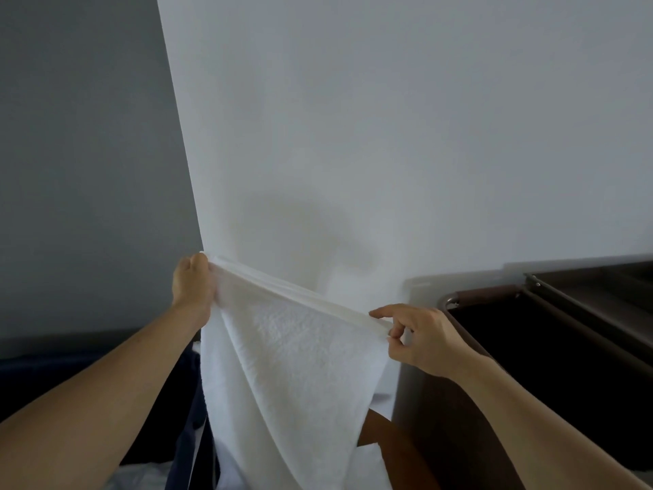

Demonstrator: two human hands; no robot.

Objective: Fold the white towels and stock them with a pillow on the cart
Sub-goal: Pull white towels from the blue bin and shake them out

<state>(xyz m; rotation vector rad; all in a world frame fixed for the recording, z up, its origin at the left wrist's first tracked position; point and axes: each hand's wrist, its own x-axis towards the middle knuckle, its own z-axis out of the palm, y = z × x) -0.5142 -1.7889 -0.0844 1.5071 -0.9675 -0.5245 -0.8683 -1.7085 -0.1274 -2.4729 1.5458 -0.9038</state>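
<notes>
A white terry towel (282, 366) hangs in the air in front of a white wall, its top edge doubled over and stretched taut. My left hand (192, 286) grips the upper left corner in a closed fist. My right hand (420, 337) pinches the top edge at the right between thumb and fingers, lower than the left. The towel's body drapes down between my arms to the bottom of the view. No pillow shows.
A dark brown cart (551, 348) with a metal-cornered rim and a deep dark bin stands at the right. Dark blue fabric (183, 412) and some white cloth (141, 477) lie below at the left. A grey wall (81, 153) fills the left side.
</notes>
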